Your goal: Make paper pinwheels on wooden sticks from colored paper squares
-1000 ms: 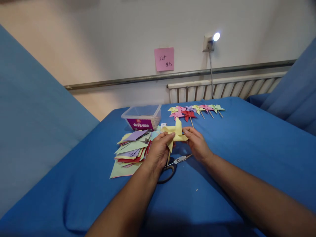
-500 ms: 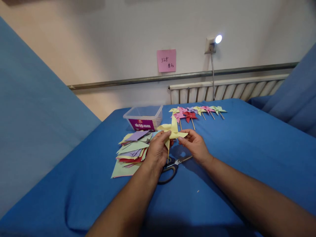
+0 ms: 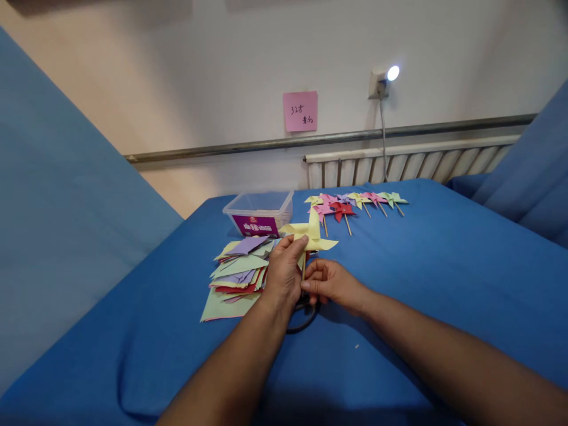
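A yellow paper pinwheel [image 3: 314,232] on a thin wooden stick [image 3: 304,265] is pinched at its centre by my left hand [image 3: 284,269]. My right hand [image 3: 332,284] has its thumb and fingers closed on the lower end of that stick. Beneath both hands lie scissors [image 3: 302,326] with dark handles; their blades are hidden by my right hand. Left of my left hand rises a stack of coloured paper pieces [image 3: 239,278] in green, purple, red and yellow.
Behind the paper stands a clear plastic box [image 3: 260,204] with a purple label. Several finished pinwheels [image 3: 341,210] lie at the back of the blue cloth [image 3: 421,266]. Along the wall run a rail [image 3: 248,146] and a radiator [image 3: 408,160]; blue curtains [image 3: 66,195] hang at both sides.
My right hand has let go of the pinwheel's right blade and moved down to the lower end of the stick. My left hand keeps its pinch at the centre.
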{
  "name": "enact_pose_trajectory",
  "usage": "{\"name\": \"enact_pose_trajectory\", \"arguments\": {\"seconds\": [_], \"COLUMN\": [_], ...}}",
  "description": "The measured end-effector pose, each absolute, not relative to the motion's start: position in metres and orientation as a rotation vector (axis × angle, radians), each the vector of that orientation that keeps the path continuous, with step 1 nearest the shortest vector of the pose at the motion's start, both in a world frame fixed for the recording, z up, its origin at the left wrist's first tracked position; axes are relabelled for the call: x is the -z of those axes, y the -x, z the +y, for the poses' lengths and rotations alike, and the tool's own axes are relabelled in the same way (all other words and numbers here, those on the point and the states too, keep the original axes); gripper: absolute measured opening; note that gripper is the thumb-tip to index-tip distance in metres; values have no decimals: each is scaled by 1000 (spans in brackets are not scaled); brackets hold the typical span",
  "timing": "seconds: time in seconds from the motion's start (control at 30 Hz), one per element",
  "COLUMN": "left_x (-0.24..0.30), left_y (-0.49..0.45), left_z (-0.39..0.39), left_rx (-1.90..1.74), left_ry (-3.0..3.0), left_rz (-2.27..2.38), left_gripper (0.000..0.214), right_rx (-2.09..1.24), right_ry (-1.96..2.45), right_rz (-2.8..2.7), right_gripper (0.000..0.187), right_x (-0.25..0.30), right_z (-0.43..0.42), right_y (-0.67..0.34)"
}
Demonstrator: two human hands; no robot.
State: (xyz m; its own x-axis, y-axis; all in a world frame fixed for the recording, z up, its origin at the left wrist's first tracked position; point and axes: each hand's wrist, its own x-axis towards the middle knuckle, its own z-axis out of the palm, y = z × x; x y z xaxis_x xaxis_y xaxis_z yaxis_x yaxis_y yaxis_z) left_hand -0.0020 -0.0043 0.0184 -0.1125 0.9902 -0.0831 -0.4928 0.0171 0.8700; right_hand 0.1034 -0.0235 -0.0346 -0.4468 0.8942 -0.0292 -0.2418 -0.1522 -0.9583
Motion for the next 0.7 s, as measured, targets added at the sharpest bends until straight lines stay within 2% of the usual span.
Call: {"name": "enact_pose_trajectory", "arguments": {"seconds": [0.47, 0.7], "left_x": [-19, -21], "left_y": [8, 9], "left_z": [1, 1], "left_rx": [-1456, -1430], "left_ry": [-764, -755], "left_rz": [899, 902], "left_gripper": [17, 21], "right_rx": [-1739, -1759], "right_ry": [739, 724], "right_rz": [-1379, -1463], "right_gripper": [36, 34], "right_x": [34, 34], "right_z": [-15, -11], "right_y": [-115, -126]}}
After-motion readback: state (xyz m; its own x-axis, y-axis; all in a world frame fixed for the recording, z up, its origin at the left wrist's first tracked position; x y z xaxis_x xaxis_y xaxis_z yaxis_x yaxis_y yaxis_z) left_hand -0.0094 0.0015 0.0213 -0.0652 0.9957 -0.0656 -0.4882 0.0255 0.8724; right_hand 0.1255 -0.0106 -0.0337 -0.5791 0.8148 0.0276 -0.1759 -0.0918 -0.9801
